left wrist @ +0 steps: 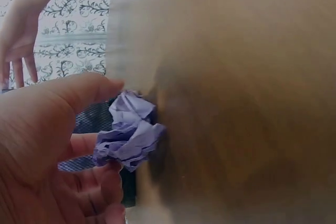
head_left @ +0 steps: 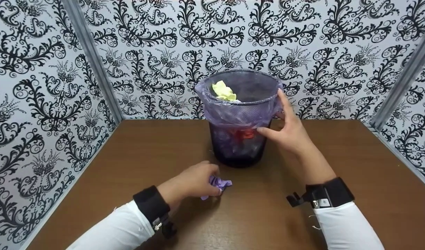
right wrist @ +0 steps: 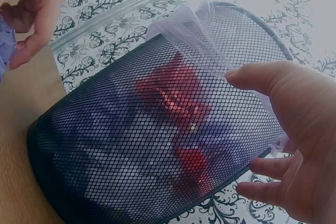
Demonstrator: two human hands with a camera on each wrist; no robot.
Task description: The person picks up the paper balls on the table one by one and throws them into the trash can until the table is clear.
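A black mesh wastebasket (head_left: pixel 238 146) with a purple plastic liner (head_left: pixel 233 111) stands upright at the middle of the brown table (head_left: pixel 129 156). Crumpled yellow paper (head_left: pixel 223 91) shows at its rim, and red crumpled paper (right wrist: pixel 173 98) shows through the mesh (right wrist: pixel 131 145). My right hand (head_left: pixel 278 116) rests against the basket's right side, its fingers spread and fairly straight and its thumb on the liner's edge. In front of the basket my left hand (head_left: pixel 212 180) pinches a crumpled purple paper ball (head_left: pixel 219 183) that lies on the table. The left wrist view shows that ball (left wrist: pixel 128 132) between thumb and fingers.
Black-and-white patterned walls (head_left: pixel 42 104) enclose the table at the left, back and right. Both wrists wear black bands over white sleeves. Bare tabletop lies to either side of the basket.
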